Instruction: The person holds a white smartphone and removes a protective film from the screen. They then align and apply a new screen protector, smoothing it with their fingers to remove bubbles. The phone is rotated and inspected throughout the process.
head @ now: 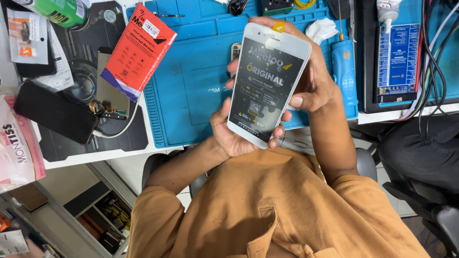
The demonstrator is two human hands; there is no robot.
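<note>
Room for moving was tight at the bench edge: the white-framed phone screen panel with a dark printed protective film (267,86) hung over the near border of the blue silicone work mat (191,91), half above the mat and half above the person's tan shirt (277,210). Beyond the panel's top edge, a crumpled white tissue (321,29) and a blue cylindrical tool (345,71) lay just past the gripping fingers. Off to the side of the grip, well apart, a red cardboard box (138,50) leaned over a bare display panel with a flex cable (111,88), and a black phone lying face down (55,112) sat farther out still.

Under the panel's lower end, the left hand (229,131) cupped the lower corner, fingers curled up around the long side and fingertips showing at the bottom rim. Over the opposite long side, the right hand (311,81) wrapped the top corner, thumb pressed on the frame beside the film, fingers closed behind the panel. Both hands clasped the panel firmly, tilted, with its face turned up.
</note>
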